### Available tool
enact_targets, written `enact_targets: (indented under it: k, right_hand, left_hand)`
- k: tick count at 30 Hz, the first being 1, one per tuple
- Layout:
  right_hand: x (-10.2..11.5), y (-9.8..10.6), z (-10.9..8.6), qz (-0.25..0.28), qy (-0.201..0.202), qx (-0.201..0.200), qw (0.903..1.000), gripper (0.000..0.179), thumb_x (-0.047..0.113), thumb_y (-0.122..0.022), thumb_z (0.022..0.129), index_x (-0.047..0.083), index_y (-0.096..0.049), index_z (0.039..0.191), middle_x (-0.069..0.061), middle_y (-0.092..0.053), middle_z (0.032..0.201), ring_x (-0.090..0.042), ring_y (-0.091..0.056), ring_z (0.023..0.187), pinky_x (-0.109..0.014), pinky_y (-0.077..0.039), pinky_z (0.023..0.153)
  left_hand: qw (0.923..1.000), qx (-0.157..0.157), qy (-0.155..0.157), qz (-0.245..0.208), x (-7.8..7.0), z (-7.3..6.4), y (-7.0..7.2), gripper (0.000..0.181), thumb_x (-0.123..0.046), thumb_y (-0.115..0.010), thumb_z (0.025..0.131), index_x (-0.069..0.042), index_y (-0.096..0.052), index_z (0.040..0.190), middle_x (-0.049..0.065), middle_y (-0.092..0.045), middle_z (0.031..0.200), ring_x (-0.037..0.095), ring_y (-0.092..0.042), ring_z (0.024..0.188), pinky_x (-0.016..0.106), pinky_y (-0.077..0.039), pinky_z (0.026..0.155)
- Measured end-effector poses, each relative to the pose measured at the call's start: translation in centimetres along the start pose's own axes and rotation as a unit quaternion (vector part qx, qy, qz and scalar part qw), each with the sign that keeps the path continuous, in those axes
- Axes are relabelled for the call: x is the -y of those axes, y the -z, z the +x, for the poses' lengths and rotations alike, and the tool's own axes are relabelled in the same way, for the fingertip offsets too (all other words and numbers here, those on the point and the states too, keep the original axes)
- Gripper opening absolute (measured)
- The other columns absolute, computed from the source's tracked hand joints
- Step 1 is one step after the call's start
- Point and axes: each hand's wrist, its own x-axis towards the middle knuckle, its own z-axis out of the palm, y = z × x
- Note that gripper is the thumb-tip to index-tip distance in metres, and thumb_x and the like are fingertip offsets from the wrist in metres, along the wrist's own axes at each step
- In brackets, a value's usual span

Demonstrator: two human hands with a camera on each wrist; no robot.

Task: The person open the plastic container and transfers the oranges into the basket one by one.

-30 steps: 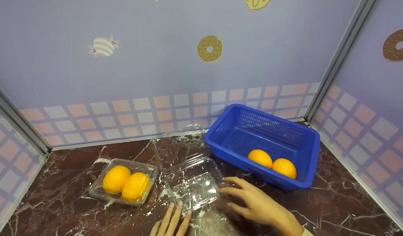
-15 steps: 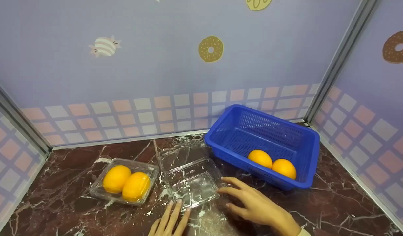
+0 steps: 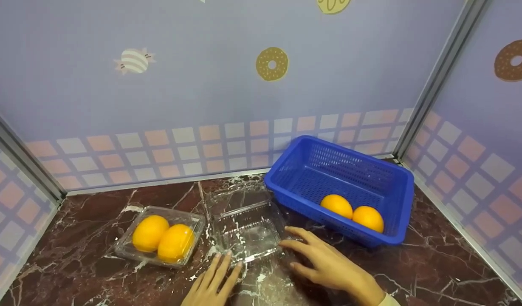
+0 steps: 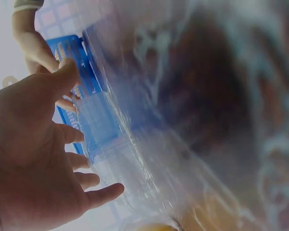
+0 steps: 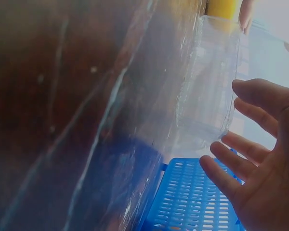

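Clear plastic container [image 3: 254, 238], lid [image 3: 239, 199] laid back, beside blue basket [image 3: 299, 205]; left hand [image 3: 212, 282], fingers extended, at near edge; right hand [image 3: 324, 263], fingers spread, at right edge. Light, even pressure likely suits thin walls.

Open container [image 3: 254, 238] is thin, clear plastic, smooth and glossy; closed container [image 3: 196, 217] is likewise clear, shiny plastic. Basket [image 3: 341, 178] is smooth plastic, perforated, with a low sheen; oranges [image 3: 337, 205] show softly shiny peel. Worktop [image 3: 95, 238] has a polished, marble-look finish; wall panels [image 3: 201, 93] look smooth and matt; corner strip [image 3: 438, 80] resembles dull metal.
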Motion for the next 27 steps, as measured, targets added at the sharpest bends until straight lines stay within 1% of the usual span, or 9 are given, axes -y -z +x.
enact_targets:
  k: [3, 5, 8, 11, 14, 15, 18, 24, 27]
  right_hand:
    - [0.1, -0.1, 0.2, -0.005, 0.0, -0.001, 1.0, 0.054, 0.021, -0.074, 0.099, 0.022, -0.059, 0.151, -0.014, -0.041, 0.166, -0.036, -0.048, 0.148, -0.059, -0.045, 0.115]
    - [0.2, -0.2, 0.4, -0.006, 0.0, 0.0, 1.0, 0.055, 0.022, -0.073, 0.099, 0.022, -0.058, 0.152, -0.016, -0.04, 0.167, -0.037, -0.047, 0.148, -0.059, -0.045, 0.115]
    - [0.4, -0.3, 0.5, -0.001, -0.007, 0.005, 1.0, 0.058, 0.022, -0.073, 0.1, 0.021, -0.055, 0.155, -0.017, -0.037, 0.168, -0.037, -0.046, 0.149, -0.059, -0.046, 0.115]
    - [0.5, -0.5, 0.7, 0.002, -0.012, 0.008, 0.9999, 0.059, 0.021, -0.072, 0.101, 0.019, -0.054, 0.157, -0.018, -0.035, 0.169, -0.037, -0.046, 0.149, -0.058, -0.046, 0.115]
    - [0.6, -0.7, 0.9, -0.003, -0.013, 0.005, 0.9999, 0.059, 0.021, -0.07, 0.102, 0.017, -0.052, 0.158, -0.019, -0.033, 0.17, -0.037, -0.045, 0.15, -0.057, -0.045, 0.116]
    - [0.6, -0.8, 0.9, -0.007, -0.01, 0.003, 0.9999, 0.059, 0.02, -0.07, 0.102, 0.016, -0.051, 0.158, -0.019, -0.033, 0.17, -0.037, -0.045, 0.15, -0.056, -0.045, 0.116]
    - [0.8, -1.2, 1.1, -0.014, -0.003, -0.002, 0.9999, 0.059, 0.017, -0.068, 0.103, 0.015, -0.049, 0.159, -0.02, -0.033, 0.17, -0.037, -0.044, 0.151, -0.056, -0.045, 0.116]
    - [0.8, -1.4, 1.9, -0.011, -0.015, 0.005, 0.9998, 0.06, 0.014, -0.064, 0.104, 0.015, -0.046, 0.162, -0.019, -0.028, 0.172, -0.037, -0.039, 0.154, -0.055, -0.042, 0.118]
    - [0.6, -1.4, 2.3, -0.014, -0.014, 0.002, 0.9998, 0.061, 0.013, -0.065, 0.104, 0.012, -0.046, 0.162, -0.019, -0.027, 0.172, -0.038, -0.039, 0.153, -0.055, -0.042, 0.118]
  left_hand:
    - [0.9998, 0.012, -0.005, -0.016, 0.7, 0.3, 0.0, 0.098, -0.088, -0.039, 0.093, -0.021, -0.036, 0.165, 0.002, 0.008, 0.178, 0.034, -0.055, 0.138, 0.044, -0.062, 0.089]
    - [0.9993, 0.029, -0.001, -0.025, 1.0, 0.5, 0.1, 0.096, -0.085, -0.042, 0.094, -0.02, -0.038, 0.165, 0.001, 0.014, 0.177, 0.034, -0.053, 0.141, 0.045, -0.062, 0.092]
    - [0.9955, 0.07, 0.018, -0.062, 1.3, 0.9, 0.4, 0.09, -0.078, -0.052, 0.096, -0.016, -0.046, 0.16, -0.001, 0.014, 0.177, 0.034, -0.045, 0.15, 0.049, -0.06, 0.097]
    - [0.9851, 0.12, 0.045, -0.114, 1.4, 1.3, 1.0, 0.089, -0.072, -0.057, 0.096, -0.012, -0.045, 0.161, 0.005, 0.002, 0.178, 0.037, -0.037, 0.155, 0.057, -0.057, 0.102]
    - [0.9732, 0.162, 0.062, -0.151, 1.7, 1.8, 1.3, 0.091, -0.07, -0.056, 0.098, -0.009, -0.039, 0.163, 0.016, -0.011, 0.176, 0.044, -0.034, 0.154, 0.063, -0.051, 0.108]
    - [0.9715, 0.166, 0.066, -0.156, 1.7, 1.8, 1.4, 0.091, -0.07, -0.056, 0.098, -0.008, -0.039, 0.163, 0.021, -0.019, 0.174, 0.044, -0.032, 0.154, 0.064, -0.049, 0.109]
    - [0.9662, 0.181, 0.076, -0.168, 2.1, 2.1, 1.4, 0.094, -0.069, -0.057, 0.098, -0.006, -0.037, 0.164, 0.026, -0.024, 0.171, 0.045, -0.03, 0.155, 0.065, -0.046, 0.111]
    - [0.9549, 0.216, 0.091, -0.182, 2.6, 3.1, 1.7, 0.096, -0.059, -0.069, 0.094, -0.003, -0.034, 0.164, 0.028, -0.019, 0.172, 0.046, -0.026, 0.157, 0.065, -0.041, 0.116]
    - [0.954, 0.223, 0.091, -0.178, 2.9, 3.8, 1.8, 0.097, -0.058, -0.071, 0.094, -0.002, -0.034, 0.164, 0.029, -0.017, 0.172, 0.047, -0.026, 0.157, 0.065, -0.039, 0.118]
